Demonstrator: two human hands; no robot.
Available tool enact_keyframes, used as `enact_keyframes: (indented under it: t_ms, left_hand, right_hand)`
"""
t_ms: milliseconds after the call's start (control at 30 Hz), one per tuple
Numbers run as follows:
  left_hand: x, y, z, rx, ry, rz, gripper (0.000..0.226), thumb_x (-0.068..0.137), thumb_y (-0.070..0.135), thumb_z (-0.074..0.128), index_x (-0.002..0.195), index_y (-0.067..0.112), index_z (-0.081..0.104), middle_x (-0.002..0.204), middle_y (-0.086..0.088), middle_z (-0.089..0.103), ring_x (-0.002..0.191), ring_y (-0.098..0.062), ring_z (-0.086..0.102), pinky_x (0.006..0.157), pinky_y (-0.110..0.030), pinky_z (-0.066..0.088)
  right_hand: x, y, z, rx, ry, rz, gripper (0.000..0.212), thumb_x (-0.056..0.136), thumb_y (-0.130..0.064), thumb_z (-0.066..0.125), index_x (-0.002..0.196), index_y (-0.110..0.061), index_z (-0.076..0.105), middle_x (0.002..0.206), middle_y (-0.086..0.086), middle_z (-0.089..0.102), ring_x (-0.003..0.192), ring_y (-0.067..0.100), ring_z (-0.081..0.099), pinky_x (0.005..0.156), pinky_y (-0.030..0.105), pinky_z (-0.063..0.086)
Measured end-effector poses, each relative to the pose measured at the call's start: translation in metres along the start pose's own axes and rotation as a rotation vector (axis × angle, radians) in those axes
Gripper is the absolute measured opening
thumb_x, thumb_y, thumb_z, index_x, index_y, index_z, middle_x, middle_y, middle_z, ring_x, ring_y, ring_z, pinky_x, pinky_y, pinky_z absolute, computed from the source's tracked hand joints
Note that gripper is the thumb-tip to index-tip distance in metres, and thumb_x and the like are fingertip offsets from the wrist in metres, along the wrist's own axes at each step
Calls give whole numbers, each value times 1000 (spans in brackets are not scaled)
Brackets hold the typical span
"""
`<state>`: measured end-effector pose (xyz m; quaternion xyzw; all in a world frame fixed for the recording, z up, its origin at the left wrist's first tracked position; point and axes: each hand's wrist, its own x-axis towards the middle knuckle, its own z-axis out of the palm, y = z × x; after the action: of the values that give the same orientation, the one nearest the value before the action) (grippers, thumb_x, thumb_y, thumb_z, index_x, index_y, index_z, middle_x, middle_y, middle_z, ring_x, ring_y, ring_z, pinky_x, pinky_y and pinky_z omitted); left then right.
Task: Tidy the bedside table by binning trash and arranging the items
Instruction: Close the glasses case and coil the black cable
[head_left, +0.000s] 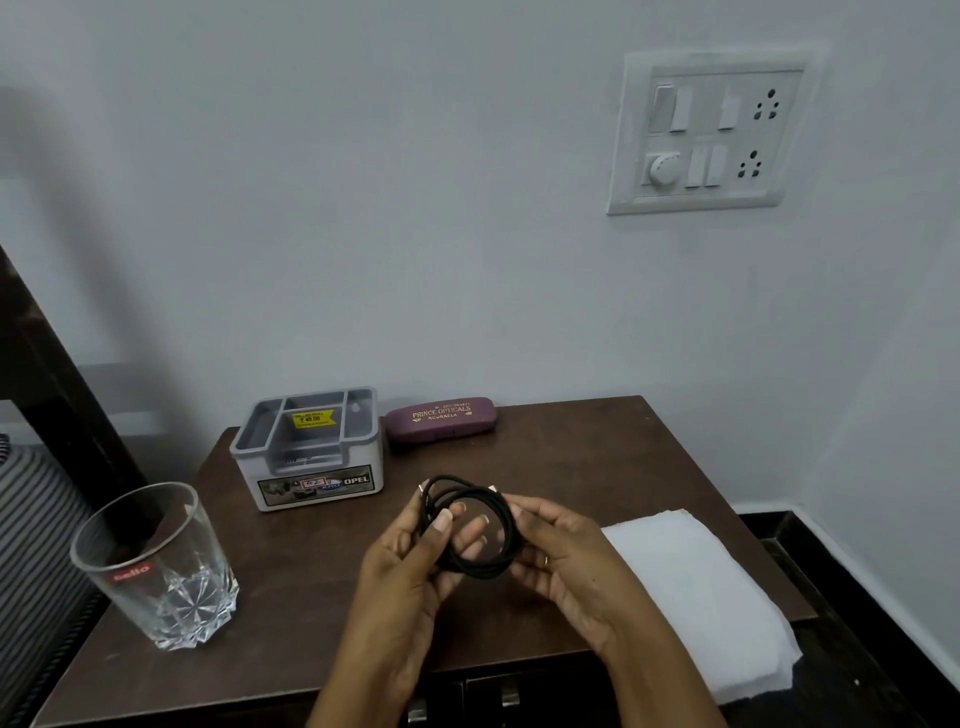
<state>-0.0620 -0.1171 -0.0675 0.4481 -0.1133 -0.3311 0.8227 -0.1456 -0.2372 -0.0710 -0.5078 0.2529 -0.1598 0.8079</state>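
Left hand: your left hand (410, 566) is raised above the middle of the worktop, its fingers (442, 519) closed on the left side of the coiled black cable, thumb pressed on the front of the loops.
Right hand: your right hand (561, 556) grips the right side of the same coil, fingers curled round the strands; a ring shows on one finger.
Coiled black cable: the coiled black cable (465, 566) is held between both hands, clear of the worktop, wound in several loops, with two light connector tips showing at the top of the coil.
Worktop: the dark brown wooden worktop (597, 457) stands against a pale wall.
Grey organiser box: the grey organiser box (311, 457) stands at the back left, with open compartments, a yellow price sticker inside and an "OPEL" label on its front.
Spectacle case: the maroon spectacle case (441, 418) lies shut just beside the box, to its right, along the back edge, printed "PRINCE OPTICALS".
Glass tumbler: the clear glass tumbler (156, 566) stands upright near the front left corner, with a red "cello" sticker.
White cloth: the folded white cloth (696, 587) lies on the right side, its near end hanging past the front edge.
Switchboard: the white switchboard (706, 132) is fixed to the wall above the right side.
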Motion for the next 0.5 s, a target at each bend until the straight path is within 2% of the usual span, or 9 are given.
enact_keyframes:
  t_ms: [100, 233, 367, 500]
  left_hand:
    - [0, -1, -1, 20, 15, -20, 31, 86, -1, 52, 113, 10, 61, 86, -6, 76, 75, -14, 72, 63, -26, 60]
    - [0, -3, 1, 78, 27, -3, 36, 86, 1, 55, 120, 13, 57, 79, -3, 75, 67, -8, 70, 56, -23, 58]
    - [-1, -7, 3, 135, 89, 49, 35, 85, 6, 59, 119, 15, 61, 83, -5, 76, 70, -12, 70, 52, -24, 55]
    - [0, -7, 3, 199, 173, 130, 32, 85, 5, 60, 114, 16, 65, 90, -5, 76, 80, -16, 72, 57, -27, 58]
  right_hand:
    - [-2, -1, -3, -106, -60, 57, 13, 89, -13, 59, 87, -14, 71, 70, -1, 69, 58, 4, 58, 52, 15, 47]
    - [-4, -2, -6, -153, -172, 62, 14, 87, -17, 61, 95, -12, 71, 80, 2, 65, 69, 7, 54, 58, 15, 44]
    - [-5, -2, -3, -49, -266, 25, 27, 85, -22, 61, 108, -9, 69, 95, 6, 68, 83, 11, 61, 71, 20, 46]
    - [-4, 1, 0, 77, -243, 18, 36, 90, -35, 52, 110, -10, 69, 92, 5, 69, 86, 12, 63, 77, 26, 48]
